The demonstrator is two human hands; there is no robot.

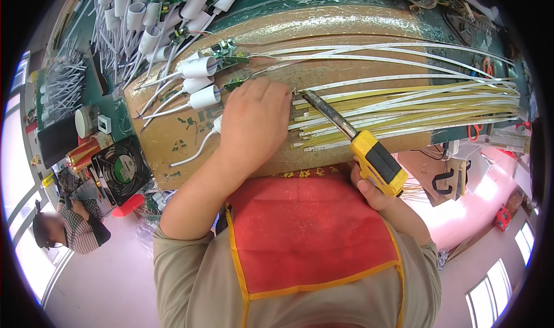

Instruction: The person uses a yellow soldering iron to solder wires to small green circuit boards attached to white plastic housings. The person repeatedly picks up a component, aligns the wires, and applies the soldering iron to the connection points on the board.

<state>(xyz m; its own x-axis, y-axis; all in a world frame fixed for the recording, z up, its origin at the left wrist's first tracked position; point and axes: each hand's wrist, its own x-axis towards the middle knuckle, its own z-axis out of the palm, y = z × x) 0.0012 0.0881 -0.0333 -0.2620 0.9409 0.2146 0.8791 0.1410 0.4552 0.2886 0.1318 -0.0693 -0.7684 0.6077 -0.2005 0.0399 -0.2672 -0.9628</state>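
Observation:
My right hand (372, 193) grips the yellow and black handle of a soldering iron (337, 120). The iron's metal shaft slants up and left, and its tip is by the near ends of several white and yellow LED strips (404, 91). My left hand (258, 114) lies palm down just left of that tip, fingers curled together; what is in them is hidden. A small green circuit board (233, 85) shows at its left edge. Beside it are white cylindrical housings (203, 97) with white cables, and another white housing (217, 124) peeks out by my wrist.
A worn brown board (167, 149) covers the bench. Piled housings with cables (135, 16) fill the far left. A black fan (121, 169) stands at the left edge; red-handled scissors (474, 131) lie at the right. Another person (81, 224) sits at lower left.

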